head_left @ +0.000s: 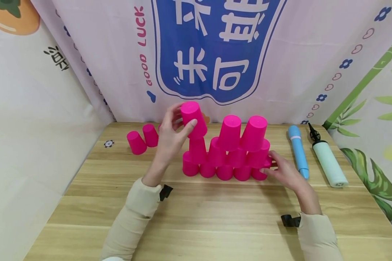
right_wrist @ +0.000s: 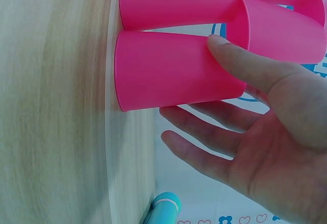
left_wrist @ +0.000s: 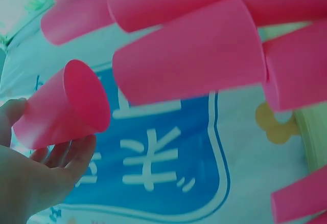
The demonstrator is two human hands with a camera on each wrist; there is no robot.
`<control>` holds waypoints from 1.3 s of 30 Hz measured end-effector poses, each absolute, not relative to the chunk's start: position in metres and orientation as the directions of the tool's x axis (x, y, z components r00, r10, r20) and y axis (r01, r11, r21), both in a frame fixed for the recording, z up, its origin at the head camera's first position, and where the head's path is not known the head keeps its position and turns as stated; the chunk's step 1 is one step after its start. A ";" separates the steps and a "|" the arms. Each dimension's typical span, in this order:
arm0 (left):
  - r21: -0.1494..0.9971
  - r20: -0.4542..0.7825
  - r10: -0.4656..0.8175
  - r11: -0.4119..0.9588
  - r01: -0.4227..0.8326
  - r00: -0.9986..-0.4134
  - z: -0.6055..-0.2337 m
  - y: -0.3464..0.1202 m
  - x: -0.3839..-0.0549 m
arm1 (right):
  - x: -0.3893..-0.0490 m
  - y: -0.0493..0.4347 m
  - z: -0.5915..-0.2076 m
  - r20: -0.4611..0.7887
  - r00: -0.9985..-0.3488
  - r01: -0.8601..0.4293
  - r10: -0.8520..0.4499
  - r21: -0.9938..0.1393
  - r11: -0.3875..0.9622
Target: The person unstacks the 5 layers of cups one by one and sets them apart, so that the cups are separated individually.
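Pink cup (head_left: 196,116), tilted in the grip of the left hand (head_left: 170,136) above the stack (head_left: 237,158) at 11 o'clock, is best levelled before gentle lowering, the right hand (head_left: 286,173), grip loose, touching the bottom end cup (right_wrist: 171,73) at 4 o'clock.

We see a small table corner with cloth hung around it, like a little booth. We cannot tell if it is in a home, an office or a studio. Across the middle and bottom of the frame is a flat, light brown wood-look table (head_left: 222,224). At the top hangs a pale lilac-white cloth (head_left: 117,47) with a big blue sign shape (head_left: 212,47) and pink printed letters (head_left: 142,43) saying GOOD LUCK. At the left we see a white cloth (head_left: 26,108) with a round orange fruit picture (head_left: 19,21). Big green leaf pictures (head_left: 374,177) fill the right edge.
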State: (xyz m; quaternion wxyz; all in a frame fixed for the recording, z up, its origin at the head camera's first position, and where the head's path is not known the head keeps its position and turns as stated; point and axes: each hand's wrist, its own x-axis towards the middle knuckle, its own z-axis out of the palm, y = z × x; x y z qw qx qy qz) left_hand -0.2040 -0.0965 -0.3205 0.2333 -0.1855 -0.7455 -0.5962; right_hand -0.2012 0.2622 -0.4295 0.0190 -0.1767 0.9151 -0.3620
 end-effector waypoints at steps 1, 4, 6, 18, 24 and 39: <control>0.802 0.576 -0.025 0.215 0.558 -0.817 -0.320 -0.101 -0.204 | -0.201 0.262 -0.429 0.093 -0.937 -0.309 -0.337 -0.669 0.675; 0.802 0.587 -0.102 0.207 0.561 -0.803 -0.317 -0.115 -0.203 | -0.201 0.262 -0.429 0.093 -0.938 -0.309 -0.335 -0.666 0.679; 0.806 0.586 -0.156 0.216 0.551 -0.795 -0.316 -0.127 -0.203 | -0.201 0.261 -0.429 0.092 -0.938 -0.307 -0.334 -0.665 0.680; 0.891 0.443 -0.360 0.274 0.361 -0.821 -0.337 -0.188 -0.203 | -0.202 0.263 -0.429 0.095 -0.936 -0.311 -0.340 -0.678 0.666; 0.903 0.353 -0.372 0.376 0.208 -0.858 -0.366 -0.205 -0.215 | -0.201 0.262 -0.430 0.090 -0.936 -0.307 -0.341 -0.685 0.661; 0.851 0.288 -0.359 0.521 0.065 -0.888 -0.435 -0.220 -0.248 | -0.203 0.263 -0.432 0.088 -0.938 -0.300 -0.336 -0.692 0.656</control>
